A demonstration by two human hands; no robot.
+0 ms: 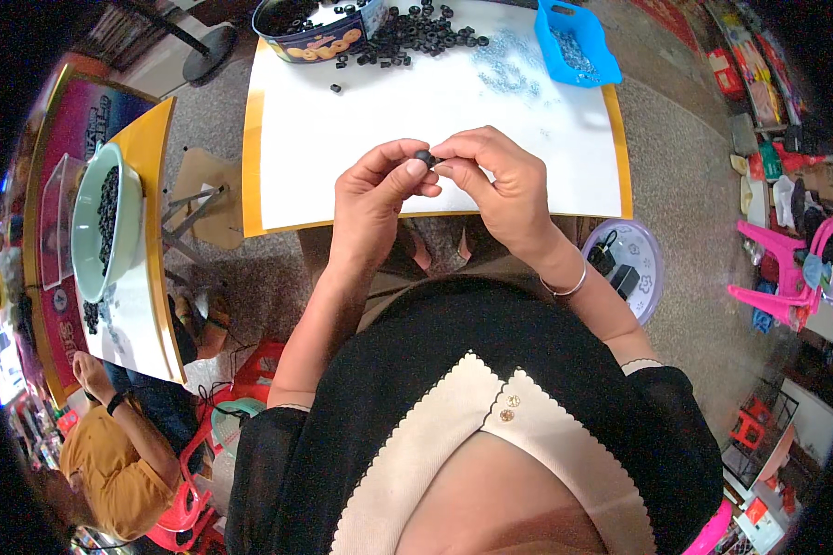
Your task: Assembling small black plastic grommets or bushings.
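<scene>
Above the near part of the white tabletop (342, 139), my left hand (368, 192) pinches a small round black part (423, 157) between thumb and fingers. My right hand (509, 190) meets it from the right, thumb and forefinger closed together against the part's edge. Whatever sits between those right fingertips is too small to make out. Farther back lies a heap of black ring-shaped parts (407, 37), with one stray black part (335, 88) nearer me. Tiny clear pieces (509, 69) are scattered to the right of the heap.
A round cookie tin (324, 46) holding black parts stands at the back left. At the back right is a blue tray (605, 69) of clear pieces. A person in an orange top (120, 462) sits at another table on the left, near a pale green basin (130, 231) of black parts.
</scene>
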